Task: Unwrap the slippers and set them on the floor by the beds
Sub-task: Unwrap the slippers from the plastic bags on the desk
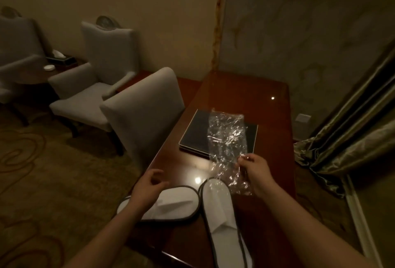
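**Slippers out of the wrapper, lying on the desk**

Both white slippers lie bare on the dark wooden desk [252, 101], near its front edge. The left slipper [171, 203] lies crosswise; its heel end is covered by the left forearm, so only the toe half shows clearly. The right slipper [222, 214] points away from the person, just beside the other one, the two nearly touching at their rims; its near end runs off the bottom of the view.

The right hand [256, 173] pinches the clear plastic wrapper [226, 139] between thumb and fingers. The crumpled wrapper stretches from above the right slipper's toe back over a flat black folder [194, 133], which sits farther back on the desk. Whether the wrapper rests on the folder or hangs above it is hard to tell through the glare.

The left hand [149, 184] hovers over the left slipper, fingers loosely curled, grasping nothing.

A grey chair [143, 111] stands against the desk's left side. Dim light blurs the far details.
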